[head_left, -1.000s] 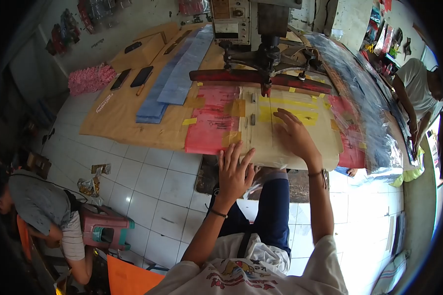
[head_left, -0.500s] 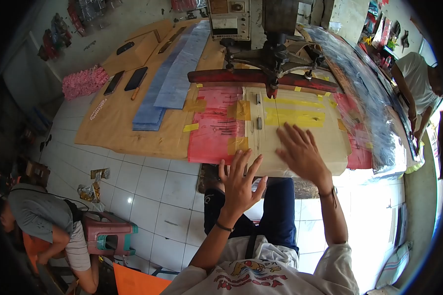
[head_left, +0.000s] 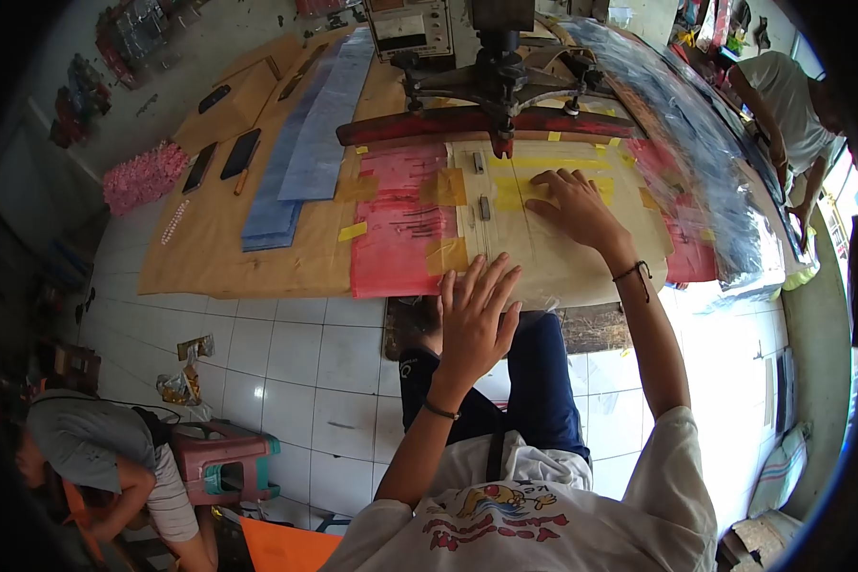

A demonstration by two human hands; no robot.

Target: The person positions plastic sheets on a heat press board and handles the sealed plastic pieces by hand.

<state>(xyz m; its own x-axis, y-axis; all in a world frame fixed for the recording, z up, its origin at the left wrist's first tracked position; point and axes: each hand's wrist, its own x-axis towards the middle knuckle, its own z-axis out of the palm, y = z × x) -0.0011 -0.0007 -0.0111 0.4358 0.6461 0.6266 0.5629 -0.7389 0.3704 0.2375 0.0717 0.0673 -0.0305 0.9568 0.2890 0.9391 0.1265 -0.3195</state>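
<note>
My right hand [head_left: 579, 212] lies over the beige sheet [head_left: 567, 262], its fingers stretched toward the yellow tape [head_left: 508, 194]. Nothing shows in its grasp. At the front edge of the work surface, my left hand [head_left: 479, 310] has its fingers spread, the tips over the sheet's near edge; whether they touch it I cannot tell. Left of the beige sheet is a pink-red sheet [head_left: 391, 259], joined by brown tape [head_left: 447, 255]. Two small metal pieces, one of them a grey block [head_left: 484, 208], sit between the hands and the machine's red bar [head_left: 419, 126].
The machine head [head_left: 503, 86] hangs above the sheets. Blue strips [head_left: 305, 157], phones [head_left: 240, 153] and a pink bundle [head_left: 146, 178] lie left. Clear plastic sheeting [head_left: 682, 162] covers the right side. One person [head_left: 95, 448] bends at lower left; another [head_left: 782, 105] works at right.
My right hand has moved up and left across the beige sheet, toward the yellow tape. My left hand stays near the front edge. The camera view has shifted slightly.
</note>
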